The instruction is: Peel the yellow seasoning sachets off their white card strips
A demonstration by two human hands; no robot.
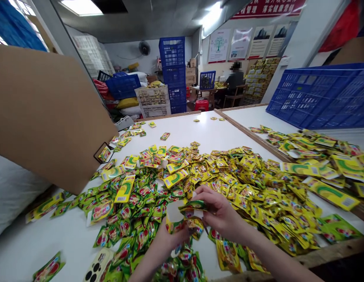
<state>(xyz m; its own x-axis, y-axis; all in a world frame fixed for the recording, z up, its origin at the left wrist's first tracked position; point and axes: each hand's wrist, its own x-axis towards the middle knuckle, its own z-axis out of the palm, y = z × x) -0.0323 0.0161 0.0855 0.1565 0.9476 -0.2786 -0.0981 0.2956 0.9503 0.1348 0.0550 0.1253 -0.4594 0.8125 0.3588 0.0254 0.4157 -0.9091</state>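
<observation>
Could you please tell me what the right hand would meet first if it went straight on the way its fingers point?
Most likely the open box in the left hand: the right hand, holding a green packet, points toward it, though depth is unclear.

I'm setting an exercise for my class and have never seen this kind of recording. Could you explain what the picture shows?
There is no machine here, only a person's two bare hands. The single picture comes from a camera worn on that person's head, looking forward and down. The left hand holds a small open carton; the right hand holds a green packet close to its opening. On the white table lie green packets, mostly left, and yellow packets, mostly right. Some yellow cartons lie among them, and a phone lies nearby.
</observation>
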